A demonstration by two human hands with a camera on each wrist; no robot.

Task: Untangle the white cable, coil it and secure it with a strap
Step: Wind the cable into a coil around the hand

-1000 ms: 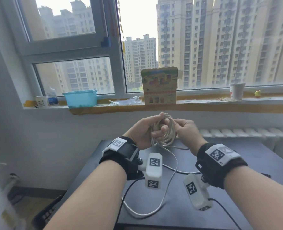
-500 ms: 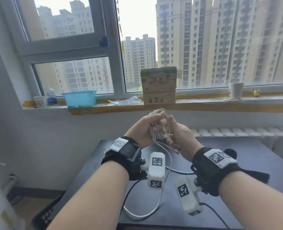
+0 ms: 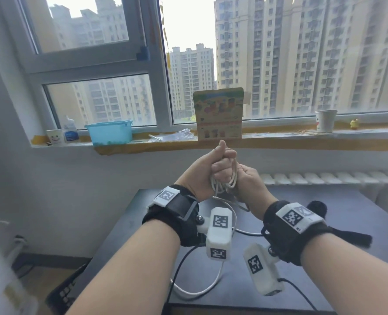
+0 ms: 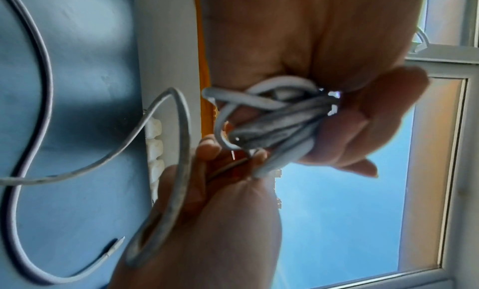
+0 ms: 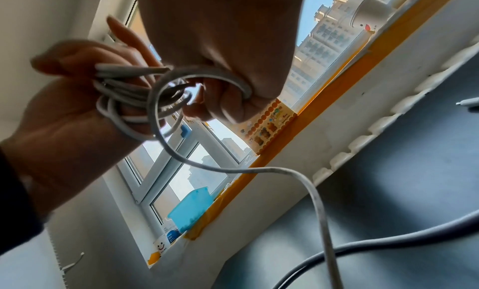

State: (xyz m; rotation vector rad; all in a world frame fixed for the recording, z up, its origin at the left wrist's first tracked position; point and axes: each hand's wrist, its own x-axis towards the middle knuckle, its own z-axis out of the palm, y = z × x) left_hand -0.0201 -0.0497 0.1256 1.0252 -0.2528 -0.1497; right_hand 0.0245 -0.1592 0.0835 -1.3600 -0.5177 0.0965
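Observation:
The white cable [image 3: 233, 178] is gathered into a small coil held up over the dark table [image 3: 359, 201], just below the windowsill. My left hand [image 3: 202, 171] grips the bundle of loops [image 4: 279, 117] in its fist, thumb sticking up. My right hand [image 3: 251, 185] is pressed against it from the right, fingers curled round one strand [image 5: 233, 82] that arcs into the coil. The loose tail [image 3: 197, 293] hangs down from the hands and loops over the table's near edge. I cannot make out a strap.
On the sill stand a blue basket [image 3: 109, 133], a colourful box [image 3: 218, 117] and a paper cup [image 3: 325, 120]. A radiator [image 3: 325, 178] runs behind the table. A small black object [image 3: 317, 206] lies beyond my right wrist. A black crate [image 3: 68, 292] sits on the floor at left.
Both hands rose and closed together. The coil, a wide round loop a second ago, is now squeezed narrow in my left fist, and more of the tail has been drawn up from the table.

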